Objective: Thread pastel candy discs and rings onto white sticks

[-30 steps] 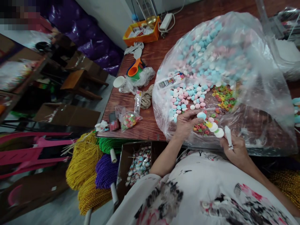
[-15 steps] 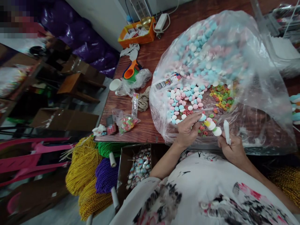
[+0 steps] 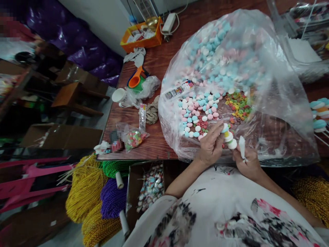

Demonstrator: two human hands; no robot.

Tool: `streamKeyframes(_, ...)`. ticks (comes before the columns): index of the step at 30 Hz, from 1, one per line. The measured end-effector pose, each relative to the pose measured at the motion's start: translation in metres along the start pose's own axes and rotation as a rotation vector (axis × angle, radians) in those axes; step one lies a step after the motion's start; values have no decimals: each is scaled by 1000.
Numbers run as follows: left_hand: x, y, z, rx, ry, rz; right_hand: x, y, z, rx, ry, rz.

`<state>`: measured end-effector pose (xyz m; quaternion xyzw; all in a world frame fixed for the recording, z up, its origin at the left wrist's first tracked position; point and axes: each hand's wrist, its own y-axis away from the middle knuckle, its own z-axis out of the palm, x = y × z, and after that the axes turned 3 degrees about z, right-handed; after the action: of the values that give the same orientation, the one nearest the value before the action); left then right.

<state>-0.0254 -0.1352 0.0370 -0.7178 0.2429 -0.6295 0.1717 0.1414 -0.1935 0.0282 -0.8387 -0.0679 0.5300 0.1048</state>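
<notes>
My left hand (image 3: 211, 143) is closed with its fingertips at the top end of a candy skewer (image 3: 228, 136), a short stack of white, pale blue, yellow and green round pieces. Just right of it, my right hand (image 3: 248, 162) is closed near the stack's lower end, around a narrow white object (image 3: 242, 146) that sticks up from the fist. Whether a stick runs from the stack into this hand is hidden. Both hands are over a large clear plastic bag (image 3: 168, 118). Pastel pink, blue and white candies (image 3: 189, 111) and small coloured rings (image 3: 240, 106) lie beyond them.
On the left of the wooden table (image 3: 156, 144) are an orange tray (image 3: 141, 44), a white cup (image 3: 118, 95), an orange scoop (image 3: 135, 79) and a small bag of rings (image 3: 135, 140). Finished-looking candy skewers (image 3: 320, 115) lie at right. A box of candies (image 3: 151, 185) stands below the edge.
My left hand has come nearer my right hand, and the candy stack is now more upright and compact between them. The whole view has shifted slightly.
</notes>
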Motion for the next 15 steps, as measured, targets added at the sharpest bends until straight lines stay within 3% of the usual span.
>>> streamKeyframes(7,-1,-24,-6,-54,181,-189,9,4,-10,51,63,9)
streamKeyframes(15,-10,-2,24,17,209,-260,5,6,4,-9,-28,124)
